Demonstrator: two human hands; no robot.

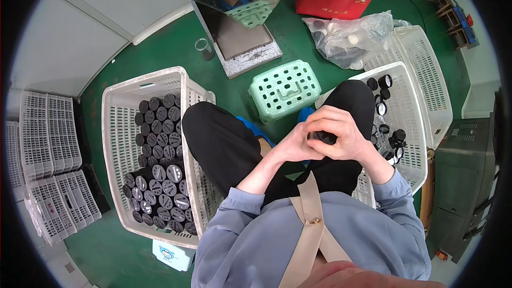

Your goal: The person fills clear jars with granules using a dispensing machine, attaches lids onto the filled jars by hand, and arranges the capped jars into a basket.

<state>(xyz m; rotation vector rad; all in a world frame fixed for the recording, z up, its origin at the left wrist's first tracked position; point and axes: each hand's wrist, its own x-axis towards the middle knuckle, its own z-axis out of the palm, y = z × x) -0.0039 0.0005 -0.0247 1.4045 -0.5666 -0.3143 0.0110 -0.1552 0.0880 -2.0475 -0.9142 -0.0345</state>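
In front of my knees, my left hand and my right hand are brought together with curled fingers. Between them shows part of a small dark round object, which looks like a black lid; fingers cover most of it, and whether it sits on a container is hidden. On my left stands a white crate of upright containers with black lids. The white crate on my right holds loose black lids, some showing pale insides.
Ahead, a light green plastic stool stands on the green floor. Beyond it are a scale, a glass, a plastic bag and a red bag. Stacked crates stand far left; a dark cabinet is right.
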